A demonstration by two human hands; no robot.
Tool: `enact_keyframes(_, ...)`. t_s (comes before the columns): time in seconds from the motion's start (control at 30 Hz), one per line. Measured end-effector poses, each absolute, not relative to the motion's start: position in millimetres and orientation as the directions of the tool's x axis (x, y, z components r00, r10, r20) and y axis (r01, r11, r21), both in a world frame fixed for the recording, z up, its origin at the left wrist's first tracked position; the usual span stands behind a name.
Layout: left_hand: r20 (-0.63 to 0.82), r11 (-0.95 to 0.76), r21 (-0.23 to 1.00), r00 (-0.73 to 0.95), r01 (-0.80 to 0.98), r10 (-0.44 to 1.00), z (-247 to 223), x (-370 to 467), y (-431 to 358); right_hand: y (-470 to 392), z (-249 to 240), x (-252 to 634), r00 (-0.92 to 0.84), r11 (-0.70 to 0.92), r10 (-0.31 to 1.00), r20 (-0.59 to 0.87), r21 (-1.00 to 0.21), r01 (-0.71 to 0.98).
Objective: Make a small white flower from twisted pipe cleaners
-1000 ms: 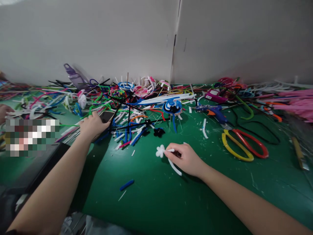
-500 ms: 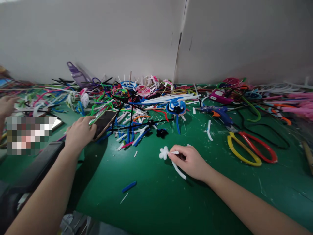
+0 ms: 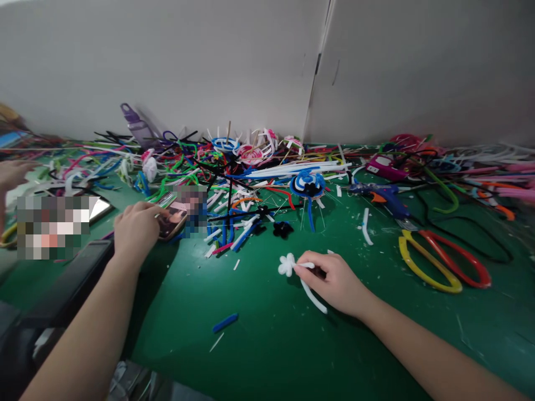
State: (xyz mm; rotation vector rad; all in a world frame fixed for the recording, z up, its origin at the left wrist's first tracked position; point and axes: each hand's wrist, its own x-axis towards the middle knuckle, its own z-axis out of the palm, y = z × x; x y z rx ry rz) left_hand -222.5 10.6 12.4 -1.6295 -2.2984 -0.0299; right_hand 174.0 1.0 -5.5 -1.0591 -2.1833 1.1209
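White flower made of looped pipe cleaner (image 3: 286,265) is pinched by my right hand (image 3: 330,278) just above the green table, and its white stem (image 3: 314,297) trails below the fingers. A mobile phone (image 3: 169,227) lies at the edge of the pile with its screen lit and partly blurred out. Around its left edge my left hand (image 3: 137,229) is closed, though some fingertips are hidden. A black pipe-cleaner flower (image 3: 283,229) rests between the hands, farther back. Closer to me is a short blue piece (image 3: 225,322).
Scissors with yellow and red handles (image 3: 455,262) and a blue glue gun (image 3: 388,199) lie at the right. Coloured pipe cleaners (image 3: 288,170) heap along the wall, near a purple bottle (image 3: 137,125). At far left shows another person's hand (image 3: 14,174), beside a second phone (image 3: 99,207).
The phone's screen was dark and is now lit with a picture. My right hand still pinches the white flower. The whole scene has shifted slightly right as the camera turned.
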Motion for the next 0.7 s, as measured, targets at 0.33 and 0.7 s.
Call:
enact_keyframes(0.33, 0.333, 0.356, -0.137, -0.296, 0.924, 0.895, 7.4, -216.6, 16.3, 0.7, -4.6, 173.6, -0.600, 0.368, 0.800, 0.030, -0.813, 0.450)
enact_keyframes(0.7, 0.323, 0.304, -0.087, -0.262, 0.949, 0.910, 7.4, -223.9, 13.3, 1.2, -5.5, 173.8, -0.600, 0.352, 0.800, 0.016, -0.822, 0.447)
